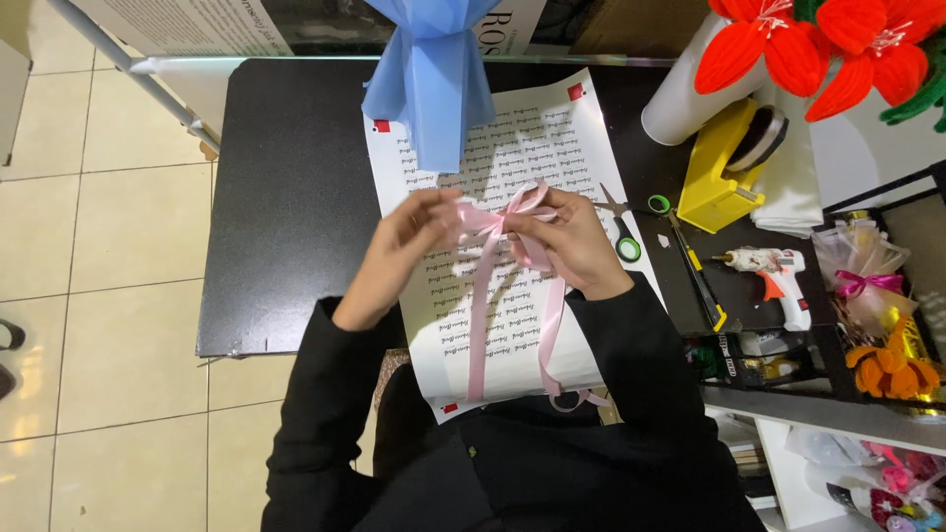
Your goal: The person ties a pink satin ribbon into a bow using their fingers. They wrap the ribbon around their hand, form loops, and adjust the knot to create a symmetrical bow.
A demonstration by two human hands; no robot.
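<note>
Head view is showing both hands forming a bow in a pink ribbon [507, 258] over printed paper [512, 148], left hand [406, 246] pinching one loop, right hand [567, 241] gripping the knot, which I judge needs cinching next.

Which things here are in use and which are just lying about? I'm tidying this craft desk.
In use: pink ribbon, pinched by the left hand and right hand; printed paper sheet beneath.

Lying about: scissors, yellow tape dispenser, glue gun, blue wrapped bundle, red flowers.
</note>
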